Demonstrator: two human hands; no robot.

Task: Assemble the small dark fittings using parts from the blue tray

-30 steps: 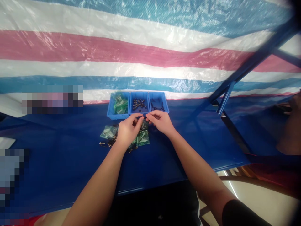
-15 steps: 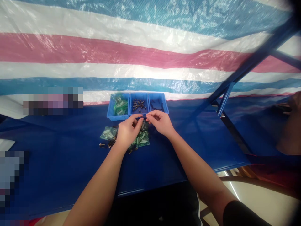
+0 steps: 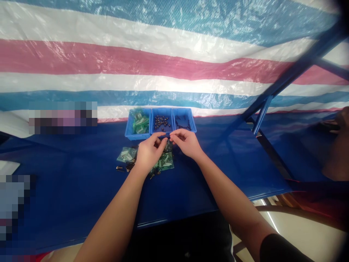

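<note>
My left hand [image 3: 148, 151] and my right hand [image 3: 187, 143] face each other just in front of three joined blue bins. Each has thumb and fingers closed in a pinch; what lies between the fingertips is too small to make out. The left bin [image 3: 130, 125] holds green plastic bags, the middle bin [image 3: 163, 133] dark and brassy screws, the right bin [image 3: 191, 118] a few dark screws. Below my hands lie a clear bag of pale pieces [image 3: 127, 154], a green bag of metal parts [image 3: 166, 161] and loose screws [image 3: 120, 169].
Blue cloth covers the table [image 3: 95, 189]. Striped plastic sheeting [image 3: 163, 65] hangs behind it. A blue metal frame [image 3: 286, 71] slants along the right. Another person's arm [image 3: 338, 149] shows at the far right edge. Pixelated patches hide areas at the left.
The view has shifted very slightly. My left thumb and fingertips have parted a little, while my right hand keeps almost the same pose.
</note>
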